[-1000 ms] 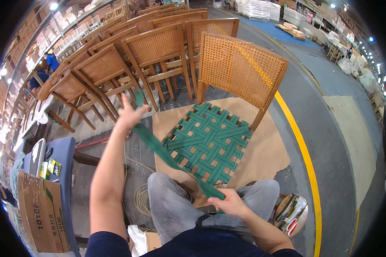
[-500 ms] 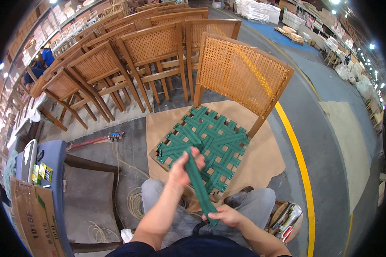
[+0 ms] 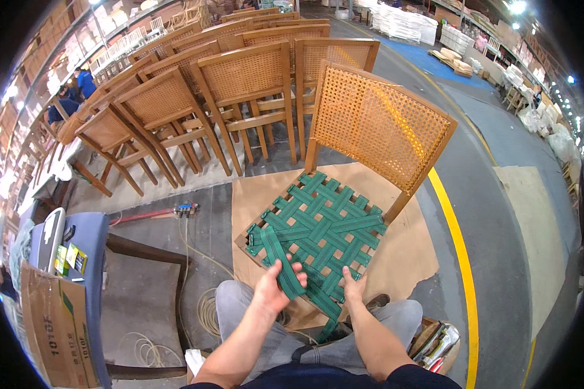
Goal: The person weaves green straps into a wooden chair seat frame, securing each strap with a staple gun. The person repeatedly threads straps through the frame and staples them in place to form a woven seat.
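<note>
A wooden chair with a cane back point(image 3: 383, 123) stands in front of me, its seat laced with woven green webbing point(image 3: 328, 207). A loose green webbing strap point(image 3: 276, 249) comes off the seat's left side. My left hand point(image 3: 274, 285) has its fingers curled round this strap by the seat's front left. From there the strap runs along the front edge, and its free end point(image 3: 329, 329) hangs between my knees. At the seat's front right edge, my right hand point(image 3: 354, 288) is open, thumb apart from the fingers, no strap in it.
Rows of cane-back chairs point(image 3: 243, 78) stand behind on the left. A blue upholstered chair point(image 3: 97, 259) at my left bears small packets and a cardboard box point(image 3: 58, 324). Tools point(image 3: 438, 343) lie by my right knee. Brown paper point(image 3: 409, 246) covers the floor under the chair; a coiled hose point(image 3: 207, 311) lies nearby.
My right hand has let go of the strap's end and moved up to the seat's front edge. My left hand, with the strap, has come lower and nearer. The view has shifted slightly.
</note>
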A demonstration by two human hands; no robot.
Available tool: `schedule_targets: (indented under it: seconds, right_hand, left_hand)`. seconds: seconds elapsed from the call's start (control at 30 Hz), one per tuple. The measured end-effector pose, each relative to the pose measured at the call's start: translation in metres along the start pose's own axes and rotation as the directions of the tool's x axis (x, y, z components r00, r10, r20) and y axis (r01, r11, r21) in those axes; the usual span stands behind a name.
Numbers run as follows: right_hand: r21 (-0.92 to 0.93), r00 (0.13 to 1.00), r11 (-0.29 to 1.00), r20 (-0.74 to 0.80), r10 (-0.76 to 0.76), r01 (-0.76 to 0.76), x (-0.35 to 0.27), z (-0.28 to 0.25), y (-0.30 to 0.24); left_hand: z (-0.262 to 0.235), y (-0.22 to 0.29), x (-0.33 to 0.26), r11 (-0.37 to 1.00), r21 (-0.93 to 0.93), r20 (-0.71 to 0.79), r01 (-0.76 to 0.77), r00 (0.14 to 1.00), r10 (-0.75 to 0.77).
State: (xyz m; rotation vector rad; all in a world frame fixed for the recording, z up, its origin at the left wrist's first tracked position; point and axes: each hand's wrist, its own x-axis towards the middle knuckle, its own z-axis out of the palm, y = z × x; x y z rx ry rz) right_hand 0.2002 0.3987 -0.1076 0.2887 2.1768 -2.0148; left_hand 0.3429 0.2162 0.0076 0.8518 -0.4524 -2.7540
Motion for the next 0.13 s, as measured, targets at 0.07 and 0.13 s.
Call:
schedule_targets:
  seconds: [0.07,0.13]
  right_hand:
    - [0.007,0.989,1.000,0.146,0.014,-0.015,-0.001,0.006,0.009]
    - [0.032,0.956,0.990,0.266,0.128,-0.141,-0.010,0.008,0.018]
  left_hand:
    - [-0.016,-0.014,-0.021,0.999,0.009,-0.010,0.045,0.999,-0.044]
    - [-0.031,-0.021,-0.041,0.994,0.082,-0.049,0.077,0.996,-0.073]
